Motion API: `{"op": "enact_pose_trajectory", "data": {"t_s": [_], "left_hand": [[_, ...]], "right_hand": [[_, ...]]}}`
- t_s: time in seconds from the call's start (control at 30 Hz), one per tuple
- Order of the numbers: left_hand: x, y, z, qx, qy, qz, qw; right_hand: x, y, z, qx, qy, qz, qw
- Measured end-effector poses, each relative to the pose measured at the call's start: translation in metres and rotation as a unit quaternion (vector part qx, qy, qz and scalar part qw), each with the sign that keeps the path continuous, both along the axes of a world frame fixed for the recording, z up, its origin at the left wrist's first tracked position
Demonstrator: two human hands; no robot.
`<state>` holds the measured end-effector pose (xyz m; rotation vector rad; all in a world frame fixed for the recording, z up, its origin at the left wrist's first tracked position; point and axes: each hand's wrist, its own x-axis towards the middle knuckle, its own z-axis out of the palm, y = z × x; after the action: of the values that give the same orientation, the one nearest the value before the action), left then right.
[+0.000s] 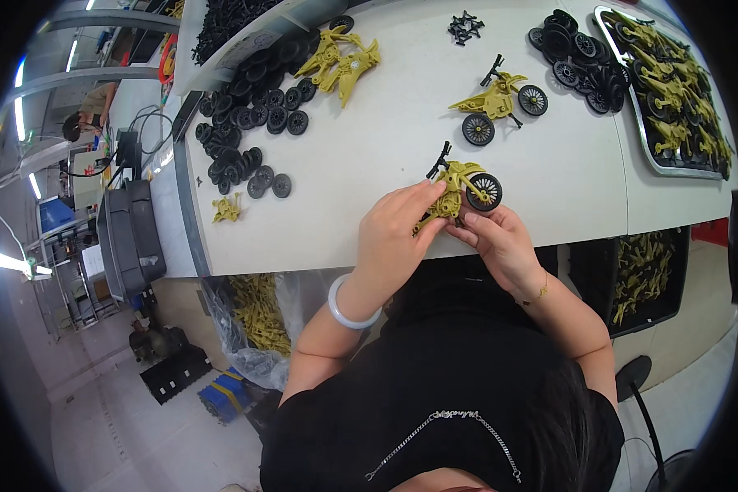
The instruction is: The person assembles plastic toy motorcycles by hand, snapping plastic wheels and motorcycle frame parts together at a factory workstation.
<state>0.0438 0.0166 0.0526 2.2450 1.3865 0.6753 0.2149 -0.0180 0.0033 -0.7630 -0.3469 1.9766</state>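
Your left hand (pixel 393 234) and right hand (pixel 500 238) both pinch the olive toy motorbike (pixel 459 193) at the table (pixel 344 213) edge. It looks light, rigid plastic; hold the frame, not the thin handlebars. Beyond stands a finished bike (pixel 496 102).

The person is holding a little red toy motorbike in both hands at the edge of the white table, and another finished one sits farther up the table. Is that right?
Not quite: the toy motorbike is olive-yellow with black wheels, not red. The head view shows it held by the left hand and right hand at the edge of the white table, and another finished one, the same colour, sits farther up the table.
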Motion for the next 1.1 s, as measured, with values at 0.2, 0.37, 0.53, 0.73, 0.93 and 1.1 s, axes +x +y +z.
{"op": "enact_pose_trajectory", "data": {"t_s": [0.2, 0.37, 0.53, 0.73, 0.93, 1.1], "left_hand": [[0.002, -0.002, -0.015, 0.007, -0.009, 0.007, 1.000], [0.000, -0.006, -0.018, -0.008, -0.030, 0.008, 0.999], [0.001, -0.009, -0.021, -0.009, -0.045, 0.015, 0.999], [0.003, -0.008, -0.020, 0.050, 0.013, 0.014, 0.999], [-0.002, -0.007, -0.023, 0.010, -0.010, -0.003, 1.000], [-0.002, -0.007, -0.021, -0.013, -0.038, -0.009, 0.999]], "right_hand": [[0.004, -0.003, 0.002, -0.043, 0.026, -0.007, 0.999], [0.005, -0.003, 0.002, -0.055, 0.037, -0.005, 0.998], [0.004, -0.003, 0.002, -0.057, 0.042, -0.014, 0.997], [0.003, -0.003, 0.004, -0.043, 0.019, -0.022, 0.999], [0.006, -0.001, 0.018, -0.038, 0.046, -0.035, 0.998], [0.008, -0.001, 0.011, -0.035, 0.061, -0.034, 0.997]]}}
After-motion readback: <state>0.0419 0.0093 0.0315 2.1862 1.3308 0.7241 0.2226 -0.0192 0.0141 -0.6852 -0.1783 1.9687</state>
